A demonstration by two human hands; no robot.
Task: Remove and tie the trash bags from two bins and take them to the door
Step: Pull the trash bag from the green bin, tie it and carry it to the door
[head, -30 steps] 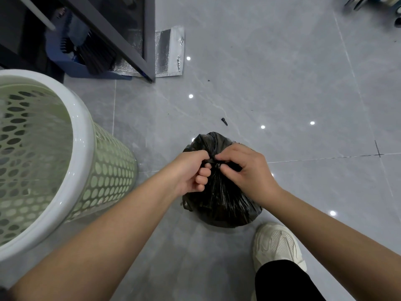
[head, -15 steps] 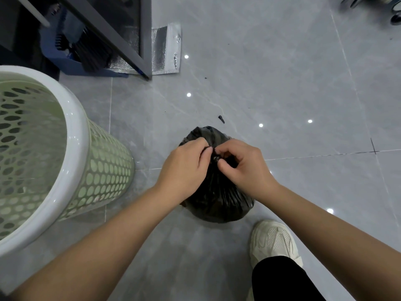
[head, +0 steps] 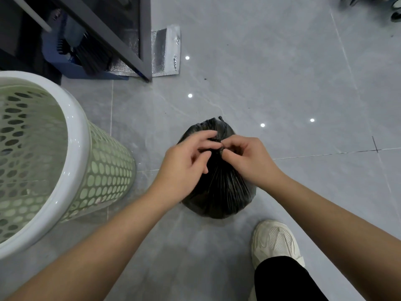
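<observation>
A small black trash bag [head: 219, 192] sits on the grey tile floor, its top gathered into pleats. My right hand [head: 249, 159] pinches the bag's twisted neck between thumb and fingertips. My left hand [head: 184, 164] is at the left side of the neck, fingers spread and loosened, its fingertips touching the gathered plastic. A pale green perforated bin [head: 54, 161] with a white rim stands at the left with no bag in it.
A dark cabinet frame [head: 143, 40] with a blue dustpan and brush [head: 82, 55] and a silver foil pouch [head: 166, 53] lies at the back. My white shoe [head: 275, 242] stands just right of the bag. Shoes [head: 368, 3] lie at the far top right.
My left hand has loosened from a closed grip to spread fingers at the bag's neck. My right hand keeps pinching the knot area. The bag has stayed in place.
</observation>
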